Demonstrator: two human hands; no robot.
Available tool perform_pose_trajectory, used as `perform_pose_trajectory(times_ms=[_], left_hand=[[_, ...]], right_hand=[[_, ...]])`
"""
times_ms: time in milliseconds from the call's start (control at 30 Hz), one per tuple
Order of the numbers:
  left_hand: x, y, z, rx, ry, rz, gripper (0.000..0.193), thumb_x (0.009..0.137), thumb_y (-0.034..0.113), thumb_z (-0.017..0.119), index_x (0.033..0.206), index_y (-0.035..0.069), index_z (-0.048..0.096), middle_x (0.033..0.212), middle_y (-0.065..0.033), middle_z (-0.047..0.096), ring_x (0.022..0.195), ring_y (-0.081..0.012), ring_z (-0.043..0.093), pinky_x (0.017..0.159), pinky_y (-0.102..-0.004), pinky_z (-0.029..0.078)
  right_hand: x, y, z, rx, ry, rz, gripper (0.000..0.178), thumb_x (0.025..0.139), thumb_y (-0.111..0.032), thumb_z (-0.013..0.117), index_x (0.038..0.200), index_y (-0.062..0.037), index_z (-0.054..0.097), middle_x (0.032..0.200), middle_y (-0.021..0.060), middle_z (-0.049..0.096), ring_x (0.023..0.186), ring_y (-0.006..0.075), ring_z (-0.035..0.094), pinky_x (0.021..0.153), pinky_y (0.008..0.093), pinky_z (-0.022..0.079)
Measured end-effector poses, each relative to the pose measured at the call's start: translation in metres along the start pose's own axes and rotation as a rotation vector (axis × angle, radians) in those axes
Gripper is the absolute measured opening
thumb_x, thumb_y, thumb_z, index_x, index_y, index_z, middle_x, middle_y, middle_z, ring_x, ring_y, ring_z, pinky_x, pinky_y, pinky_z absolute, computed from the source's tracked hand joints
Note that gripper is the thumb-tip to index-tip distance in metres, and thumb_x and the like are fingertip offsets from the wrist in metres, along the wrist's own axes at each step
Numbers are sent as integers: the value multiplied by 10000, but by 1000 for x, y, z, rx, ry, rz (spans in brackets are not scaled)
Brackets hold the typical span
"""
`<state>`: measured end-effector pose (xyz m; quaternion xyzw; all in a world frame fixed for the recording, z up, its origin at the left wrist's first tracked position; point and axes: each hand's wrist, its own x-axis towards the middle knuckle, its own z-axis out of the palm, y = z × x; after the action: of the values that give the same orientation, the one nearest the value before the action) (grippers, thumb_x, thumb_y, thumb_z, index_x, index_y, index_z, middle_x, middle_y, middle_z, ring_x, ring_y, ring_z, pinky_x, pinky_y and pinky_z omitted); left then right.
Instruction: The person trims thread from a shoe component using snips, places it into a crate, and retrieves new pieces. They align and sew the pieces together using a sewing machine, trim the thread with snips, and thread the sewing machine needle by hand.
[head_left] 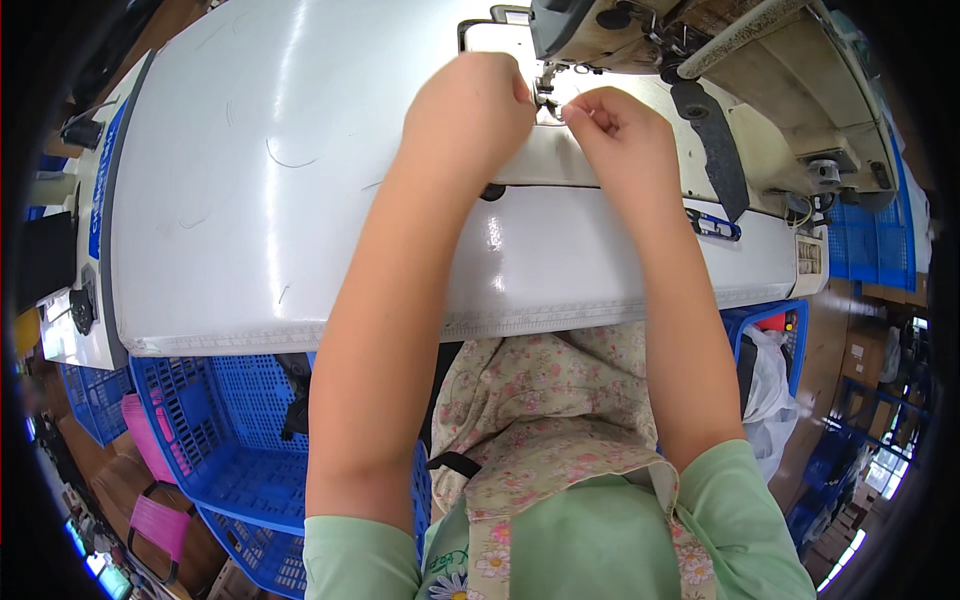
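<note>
Both my hands are up at the needle area of a sewing machine (600, 40), one on each side of its presser foot (546, 100). My left hand (474, 105) is closed just left of the foot, its fingertips mostly turned away from view. My right hand (622, 125) pinches with thumb and forefinger close to the foot's right side. Whatever lies in either pinch, perhaps something thin, is too small to make out. Beneath the hands is the machine's pale bed plate (555, 165), set into the white table (240, 180).
Loose thread bits (290, 160) lie on the table's left part. A dark blue small tool (712, 224) rests beside my right forearm. Under the front edge stand a blue crate (225, 430) at left and another with a white plastic bag (768, 385) at right. A pink chair (160, 525) stands lower left.
</note>
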<state>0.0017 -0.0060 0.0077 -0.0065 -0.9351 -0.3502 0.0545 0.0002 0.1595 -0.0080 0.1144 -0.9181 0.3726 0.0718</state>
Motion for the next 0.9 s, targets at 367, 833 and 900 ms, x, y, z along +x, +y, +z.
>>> perform_pose_trajectory(times_ms=[367, 833, 900], left_hand=[[17, -10, 19, -309, 137, 35, 123, 770, 116, 613, 844, 75, 703, 765, -48, 697, 652, -182, 630, 606, -309, 497], [12, -3, 12, -253, 42, -32, 219, 821, 136, 659, 996, 11, 700, 874, -86, 708, 775, -144, 664, 732, -259, 521], [13, -4, 12, -251, 40, -28, 216, 822, 133, 657, 995, 10, 699, 878, -86, 708, 778, -144, 664, 735, -259, 522]], right_hand=[[5, 1, 18, 75, 147, 72, 146, 761, -244, 661, 785, -104, 695, 593, 41, 624, 524, 176, 595, 550, 300, 475], [5, 3, 21, 56, 161, 55, 154, 777, -262, 656, 799, -114, 695, 635, 44, 654, 578, 204, 637, 595, 320, 504], [5, 3, 21, 52, 160, 51, 159, 780, -266, 654, 802, -114, 696, 639, 45, 657, 581, 206, 639, 597, 322, 506]])
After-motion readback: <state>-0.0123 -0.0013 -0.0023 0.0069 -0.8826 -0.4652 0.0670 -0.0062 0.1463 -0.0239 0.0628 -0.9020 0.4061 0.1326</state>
